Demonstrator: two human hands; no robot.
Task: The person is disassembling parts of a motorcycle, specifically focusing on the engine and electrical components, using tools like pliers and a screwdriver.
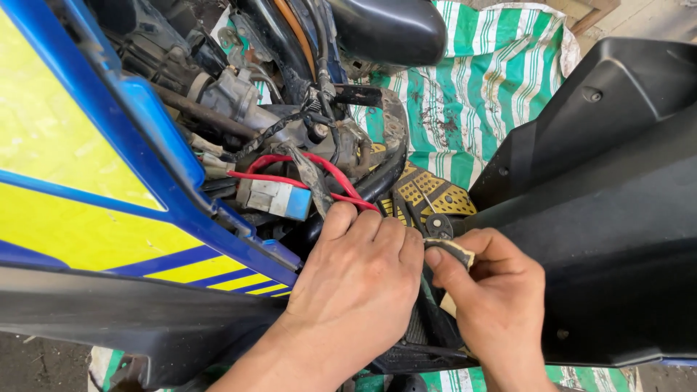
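We cannot see the fingertips of our left hand [356,279]; they curl under toward twelve o'clock, among the red wires [305,174]. Our right hand [494,297] covers most of the small dark tool [451,250], so its kind stays unclear. The yellow and blue fairing [80,196] is cut off at nine o'clock, the black panel [617,218] at three o'clock.
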